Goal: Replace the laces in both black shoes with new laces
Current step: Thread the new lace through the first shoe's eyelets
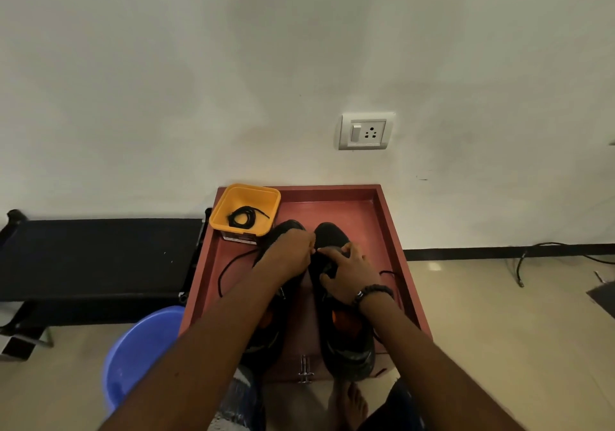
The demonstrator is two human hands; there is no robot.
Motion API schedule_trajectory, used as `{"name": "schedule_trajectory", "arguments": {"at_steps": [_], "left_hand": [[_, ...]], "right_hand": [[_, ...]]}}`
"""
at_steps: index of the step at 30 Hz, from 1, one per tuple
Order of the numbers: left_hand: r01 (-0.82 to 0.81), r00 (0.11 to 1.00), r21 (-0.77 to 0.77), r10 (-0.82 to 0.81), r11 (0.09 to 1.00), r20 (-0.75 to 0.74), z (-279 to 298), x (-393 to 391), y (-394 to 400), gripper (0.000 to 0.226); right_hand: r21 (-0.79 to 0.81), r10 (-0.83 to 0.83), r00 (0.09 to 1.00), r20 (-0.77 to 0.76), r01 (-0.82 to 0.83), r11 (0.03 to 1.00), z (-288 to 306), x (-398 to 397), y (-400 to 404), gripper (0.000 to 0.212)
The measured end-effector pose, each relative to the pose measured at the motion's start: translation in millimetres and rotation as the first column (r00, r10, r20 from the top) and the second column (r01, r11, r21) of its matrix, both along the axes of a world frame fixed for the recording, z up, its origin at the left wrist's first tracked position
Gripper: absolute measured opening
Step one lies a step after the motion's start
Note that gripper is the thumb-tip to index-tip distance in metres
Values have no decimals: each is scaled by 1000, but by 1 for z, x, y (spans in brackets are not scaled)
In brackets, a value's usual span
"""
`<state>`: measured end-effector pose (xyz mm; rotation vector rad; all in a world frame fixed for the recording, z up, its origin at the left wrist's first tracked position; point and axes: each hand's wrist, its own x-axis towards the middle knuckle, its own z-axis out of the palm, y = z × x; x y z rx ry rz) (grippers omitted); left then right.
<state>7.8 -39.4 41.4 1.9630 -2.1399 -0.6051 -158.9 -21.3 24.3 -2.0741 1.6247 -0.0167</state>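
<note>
Matt black shoes (346,344), glossy yellow plastic tub (266,204) (smooth), painted wooden tray (392,224)

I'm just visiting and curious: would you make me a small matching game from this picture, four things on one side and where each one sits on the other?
Things:
1. coiled black lace
2. black shoes
3. blue tub
4. beaded bracelet

Places:
A. on the floor, left of the red tray
B. on the right wrist
C. inside the yellow container
D. side by side on the red tray

Pairs: 1-C, 2-D, 3-A, 4-B
</note>
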Motion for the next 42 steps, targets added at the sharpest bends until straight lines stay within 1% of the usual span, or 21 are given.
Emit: {"name": "schedule_trajectory", "arguments": {"at_steps": [2,4,6,9,11,12,14,15,16,17,19,21,23,24,25,27,30,32,36,39,42], "left_hand": [[26,999,-71,-24,997,29,13,8,0,21],[6,1000,-105,-5,994,18,26,25,-2,17],[-20,1000,-97,20,995,5,35,51,-3,16],[-32,999,-88,34,996,23,46,81,-1,27],[-31,999,-72,33,997,38,49,87,3,31],[-31,997,-57,35,998,68,50,86,6,29],[-78,986,-41,83,996,142,51,77,14,17],[-101,979,-49,108,994,174,49,69,19,20],[-102,973,-55,111,993,200,46,59,24,33],[-80,977,-61,91,995,195,43,48,29,45],[3,991,-48,3,999,133,31,21,35,57],[39,998,21,-40,999,41,16,-4,32,61],[2,998,134,8,991,-69,1,-24,26,57],[-26,993,160,43,987,-106,-7,-31,23,51],[-52,989,149,71,988,-127,-12,-34,21,44],[-88,989,114,100,990,-108,-18,-34,15,30],[-85,995,108,91,991,-47,-14,-20,13,16],[-100,992,50,103,994,-71,-7,-7,14,9],[-149,980,-47,141,988,-141,12,22,20,14],[-192,966,-22,185,981,-181,25,51,26,14],[-203,969,22,204,979,-142,24,64,34,12]], "right_hand": [[-2,-10,1000,0,10,1000,2,-2,-1,57],[8,-15,1000,-1,15,1000,4,-3,-2,57],[13,-18,1000,-7,18,1000,5,-3,-2,57],[-7,-31,1000,-1,31,999,5,0,2,56],[-8,-29,1000,5,29,1000,5,1,4,56],[-5,-24,1000,6,24,1000,5,2,5,57],[10,-17,1000,26,17,1000,5,-1,6,59],[24,-16,998,53,15,1000,5,-3,5,59],[37,-18,996,90,15,999,5,-6,4,59],[47,-18,992,126,12,999,4,-9,3,59],[61,-6,987,159,-4,998,3,-14,3,58],[61,0,988,154,-9,998,1,-16,3,59],[51,0,989,146,-7,999,-3,-15,4,61],[42,3,991,134,-9,999,-4,-15,5,62],[33,10,994,113,-14,999,-5,-14,6,63],[14,27,997,73,-28,1000,-6,-13,6,62],[2,28,999,42,-28,1000,-5,-11,5,58],[-1,30,999,41,-30,1000,-4,-8,4,57],[9,8,997,77,-8,1000,-2,-11,4,59],[32,-70,990,123,67,997,-5,-15,5,65],[13,-76,989,123,75,997,-6,-14,8,67]]}}
